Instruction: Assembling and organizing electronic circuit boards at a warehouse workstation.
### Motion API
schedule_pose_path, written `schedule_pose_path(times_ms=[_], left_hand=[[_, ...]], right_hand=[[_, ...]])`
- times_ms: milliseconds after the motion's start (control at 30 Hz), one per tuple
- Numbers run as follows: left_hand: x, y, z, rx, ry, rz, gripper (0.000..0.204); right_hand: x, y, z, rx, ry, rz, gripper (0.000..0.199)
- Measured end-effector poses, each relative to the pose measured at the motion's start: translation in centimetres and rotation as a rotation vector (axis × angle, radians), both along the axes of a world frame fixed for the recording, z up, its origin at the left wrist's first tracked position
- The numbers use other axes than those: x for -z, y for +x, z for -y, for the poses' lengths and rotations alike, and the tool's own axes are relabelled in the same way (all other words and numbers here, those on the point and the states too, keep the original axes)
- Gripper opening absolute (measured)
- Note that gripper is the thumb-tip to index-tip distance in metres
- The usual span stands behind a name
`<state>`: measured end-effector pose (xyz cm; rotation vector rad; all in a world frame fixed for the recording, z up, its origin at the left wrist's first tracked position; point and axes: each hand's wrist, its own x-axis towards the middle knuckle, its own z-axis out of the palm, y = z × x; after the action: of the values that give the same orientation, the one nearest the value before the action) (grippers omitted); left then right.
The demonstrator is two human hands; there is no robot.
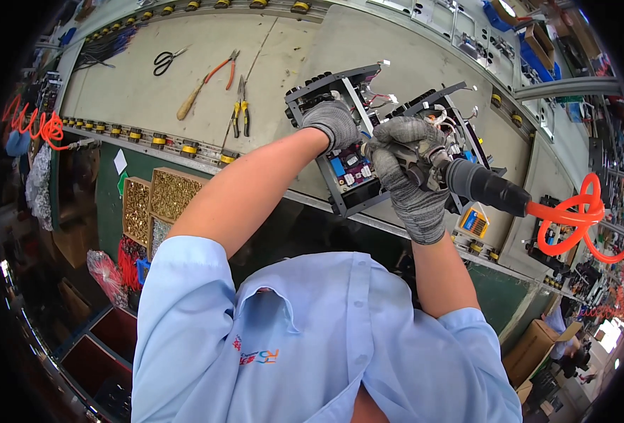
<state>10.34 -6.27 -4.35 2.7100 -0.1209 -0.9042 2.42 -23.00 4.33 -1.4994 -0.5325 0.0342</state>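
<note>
My left hand (334, 125), in a grey knit glove, is closed over the upper part of a black-framed electronic unit (345, 201); its fingertips are partly hidden. Inside that unit are a purple circuit board (356, 171), blue and white parts and loose wires. My right hand (405, 169), gloved alike, wraps round a black-and-metal air tool (488, 186), held over the unit's right side. The tool's working tip is hidden by the hand. A second black-framed unit (460, 127) with wires stands just right of the first, partly behind my right hand.
An orange-red air hose (566, 215) loops off the tool. On the bench lie black scissors (164, 63), yellow-handled pliers (241, 116), red-handled cutters (228, 68) and a wooden-handled tool (187, 106). Boxes of brass-coloured fasteners (174, 194) sit below left. Roller rails (160, 139) edge the bench.
</note>
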Motion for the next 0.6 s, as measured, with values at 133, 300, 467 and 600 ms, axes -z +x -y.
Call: schedule_pose_path(times_ms=[133,300,467,600], left_hand=[[-0.4,0.3,0.1,0.034,0.016,-0.003,0.054],[0.7,0.6,-0.1,0.006,-0.005,-0.014,0.062],[0.9,0.1,-0.2,-0.12,-0.094,0.055,0.052],[1.3,0.3,-0.3,-0.07,-0.094,0.09,0.049]], right_hand=[[0.0,0.7,-0.6,-0.021,-0.073,0.074,0.038],[-0.9,1.0,-1.1,0.014,-0.099,-0.028,0.037],[-1.6,1.3,-2.1,0.054,0.012,-0.165,0.03],[-1.3,2.1,-1.8,-0.014,0.023,-0.215,0.029]])
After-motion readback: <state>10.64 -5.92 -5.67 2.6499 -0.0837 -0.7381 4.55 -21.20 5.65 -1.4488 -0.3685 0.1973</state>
